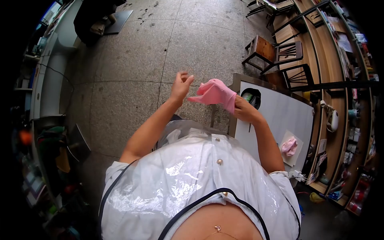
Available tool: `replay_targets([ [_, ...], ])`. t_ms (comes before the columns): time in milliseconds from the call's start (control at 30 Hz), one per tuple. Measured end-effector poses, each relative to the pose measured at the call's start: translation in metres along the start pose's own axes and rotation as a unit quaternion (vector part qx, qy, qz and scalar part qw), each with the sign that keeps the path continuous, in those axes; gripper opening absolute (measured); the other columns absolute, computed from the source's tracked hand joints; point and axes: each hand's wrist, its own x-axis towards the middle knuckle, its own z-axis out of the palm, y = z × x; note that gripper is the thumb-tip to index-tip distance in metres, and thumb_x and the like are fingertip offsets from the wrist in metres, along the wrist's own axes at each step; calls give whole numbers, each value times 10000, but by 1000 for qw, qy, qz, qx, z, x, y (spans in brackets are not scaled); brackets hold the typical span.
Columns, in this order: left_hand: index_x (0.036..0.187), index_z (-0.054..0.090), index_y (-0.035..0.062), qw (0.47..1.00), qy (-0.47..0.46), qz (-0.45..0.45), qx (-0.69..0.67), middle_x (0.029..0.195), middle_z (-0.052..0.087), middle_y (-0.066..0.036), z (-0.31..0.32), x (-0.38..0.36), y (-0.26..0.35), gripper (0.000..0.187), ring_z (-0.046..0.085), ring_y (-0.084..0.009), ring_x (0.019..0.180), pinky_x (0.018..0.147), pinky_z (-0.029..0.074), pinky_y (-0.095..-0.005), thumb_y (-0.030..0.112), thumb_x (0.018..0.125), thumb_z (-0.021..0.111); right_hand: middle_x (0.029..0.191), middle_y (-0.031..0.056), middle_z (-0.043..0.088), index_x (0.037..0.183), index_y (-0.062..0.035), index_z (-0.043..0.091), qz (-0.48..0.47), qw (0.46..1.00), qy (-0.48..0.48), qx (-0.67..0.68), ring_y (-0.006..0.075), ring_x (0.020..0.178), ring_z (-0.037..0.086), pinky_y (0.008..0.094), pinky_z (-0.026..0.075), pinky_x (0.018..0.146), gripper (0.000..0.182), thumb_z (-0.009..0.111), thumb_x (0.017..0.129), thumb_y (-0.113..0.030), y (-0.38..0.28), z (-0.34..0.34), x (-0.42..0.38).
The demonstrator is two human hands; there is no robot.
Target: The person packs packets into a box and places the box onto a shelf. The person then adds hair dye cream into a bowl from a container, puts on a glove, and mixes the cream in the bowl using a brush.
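A pink glove [216, 91] hangs in front of my body, over the floor by the table's left edge. My right hand [246, 111] is closed at the glove's cuff, and some of its fingertips are hidden there. Just left of the glove, my left hand [182, 86] is raised with thumb and fingers apart, slightly blurred, holding nothing. A clear plastic apron [180, 160] with dark edging covers my white shirt.
To the right stands a white-topped table [264, 124] bearing a black container [251, 98] and a crumpled pink item [289, 147] on paper. Wooden chairs [262, 52] and shelves [336, 72] line the right side. A person in dark clothes [90, 20] is at upper left.
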Motion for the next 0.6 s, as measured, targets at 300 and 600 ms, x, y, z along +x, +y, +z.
replay_targets([
  [300,1062,597,45,861,-294,-196,-365,949,630,-32,5,-5,10,309,603,-128,867,761,509,-267,295,884,563,1110,129,562,1106,-2,540,4,999,-12,38,215,1038,505,284,370,928,346,501,765,41,23,-14,-29],
  [600,1074,609,40,951,-235,-91,-182,810,592,-7,-10,6,52,301,555,-75,724,633,483,-228,270,882,579,1135,103,580,1094,-9,569,-42,996,-67,45,226,1083,508,283,355,951,338,498,771,57,6,-24,-43],
])
